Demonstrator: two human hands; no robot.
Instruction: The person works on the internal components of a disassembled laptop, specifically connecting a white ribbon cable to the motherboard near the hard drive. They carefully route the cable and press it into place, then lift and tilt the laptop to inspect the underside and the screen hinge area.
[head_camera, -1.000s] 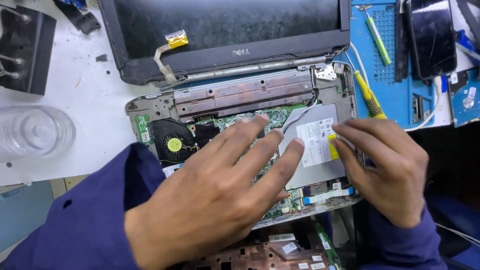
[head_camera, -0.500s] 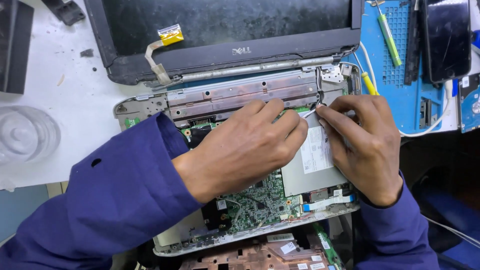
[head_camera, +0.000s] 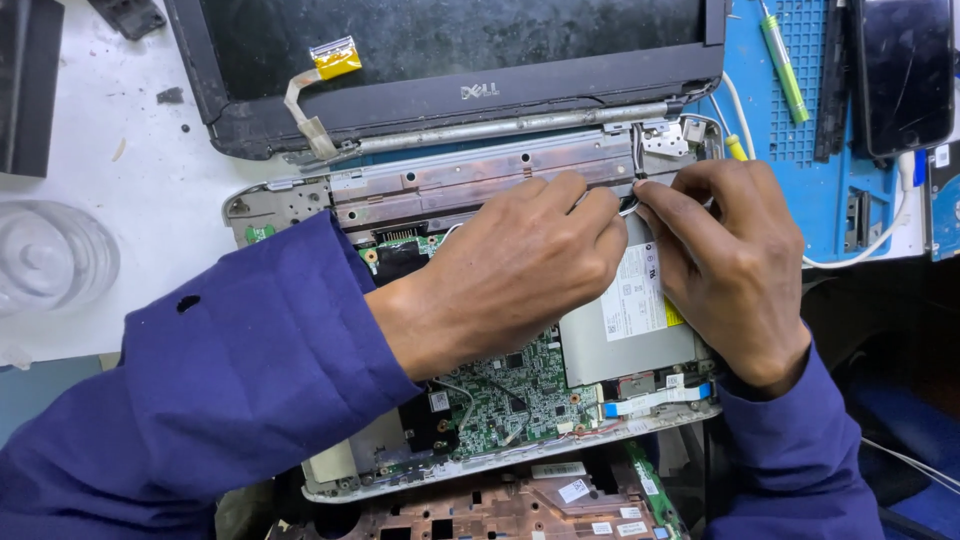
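Note:
An opened laptop base (head_camera: 300, 205) lies in front of me with its green circuit board (head_camera: 510, 385) bare and a silver drive (head_camera: 625, 335) on the right. Its dark screen lid (head_camera: 450, 50) lies flat behind. My left hand (head_camera: 510, 275) rests across the board, its fingertips pinching thin black and white cables (head_camera: 637, 165) near the right hinge. My right hand (head_camera: 735, 265) meets it there, fingertips on the same cables. Both arms wear blue sleeves.
A blue work mat (head_camera: 800, 130) at the right holds a green screwdriver (head_camera: 783, 55), a yellow-handled tool (head_camera: 735, 147) and a dark phone (head_camera: 905, 70). A clear round lid (head_camera: 45, 255) sits at the left on the white table. A copper-coloured frame (head_camera: 500, 505) lies below the laptop.
Both hands have slid up from the middle of the board to the right hinge, where their fingertips now meet on the cables. The fan is now hidden under my left sleeve.

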